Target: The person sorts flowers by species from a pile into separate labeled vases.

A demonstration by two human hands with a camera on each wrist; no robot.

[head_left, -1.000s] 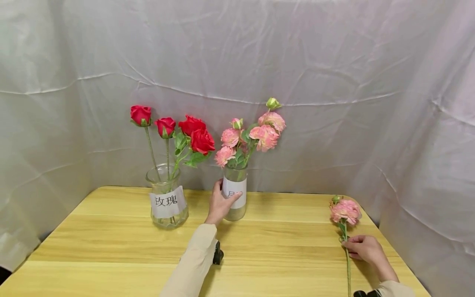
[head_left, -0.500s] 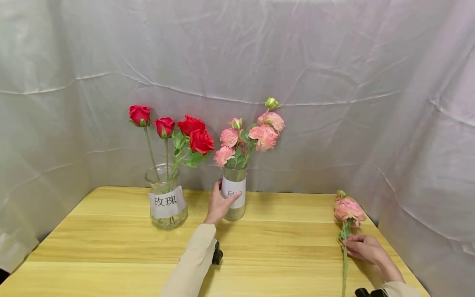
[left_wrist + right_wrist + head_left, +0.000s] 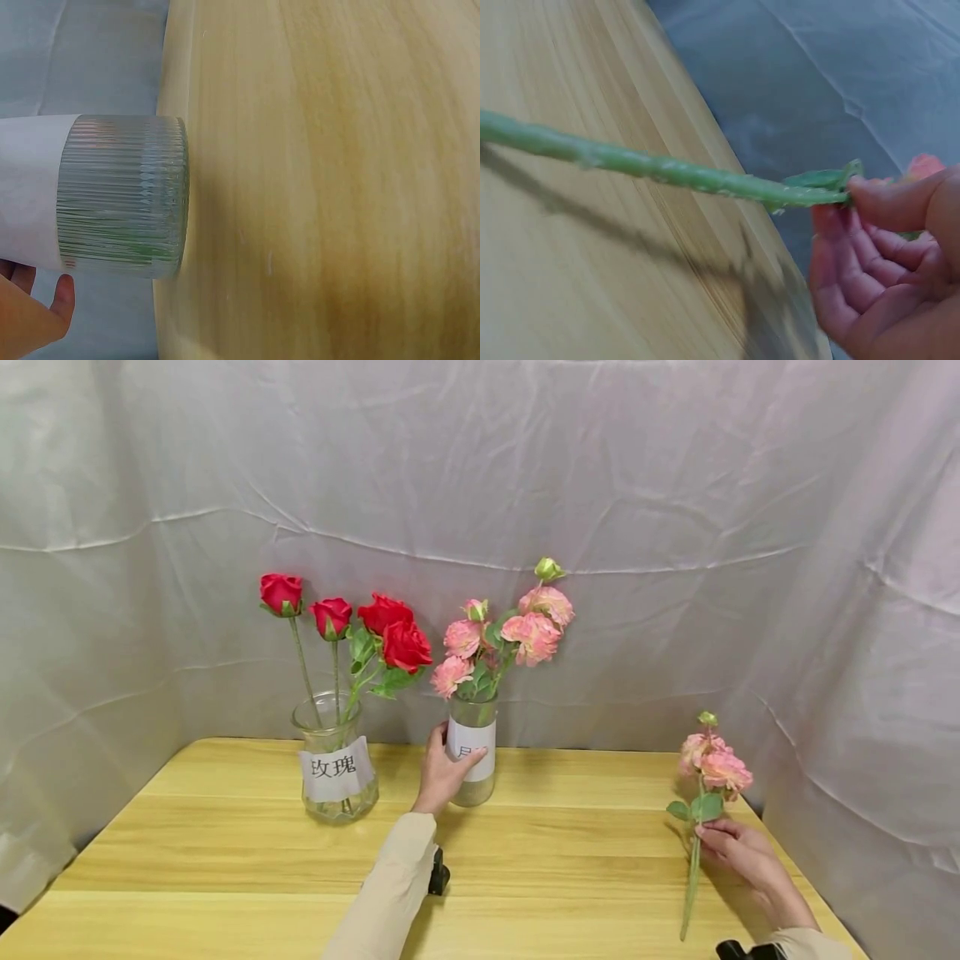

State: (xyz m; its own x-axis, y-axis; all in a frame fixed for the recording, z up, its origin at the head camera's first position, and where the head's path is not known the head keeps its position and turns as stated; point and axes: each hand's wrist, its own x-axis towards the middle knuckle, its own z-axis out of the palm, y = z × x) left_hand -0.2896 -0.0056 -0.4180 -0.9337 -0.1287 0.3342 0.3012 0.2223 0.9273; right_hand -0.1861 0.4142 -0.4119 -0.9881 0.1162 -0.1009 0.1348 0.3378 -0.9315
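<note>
My left hand [image 3: 447, 770] grips the ribbed glass vase [image 3: 474, 792], its thumb across the white label and the other fingers round the left side. Pink flowers [image 3: 536, 637] with green buds stand in this vase. In the left wrist view the vase's base [image 3: 124, 195] shows, with part of the hand [image 3: 34, 315] at the lower left. On the right, my right hand [image 3: 742, 856] pinches the stem of a pink flower [image 3: 726, 770] between thumb and fingers. Its green stem [image 3: 667, 171] hangs above the wood and casts a shadow in the right wrist view.
A wider glass jar [image 3: 341, 802] with a white paper label stands to the left and holds red roses [image 3: 407, 646]. Both vessels are near the back of the wooden table [image 3: 570, 877]. Grey cloth [image 3: 652, 468] hangs behind and at the sides.
My right hand has raised the pink flower and tilted it, so the blooms now stand higher and further right and the stem's lower end shows. The left hand stays on the vase.
</note>
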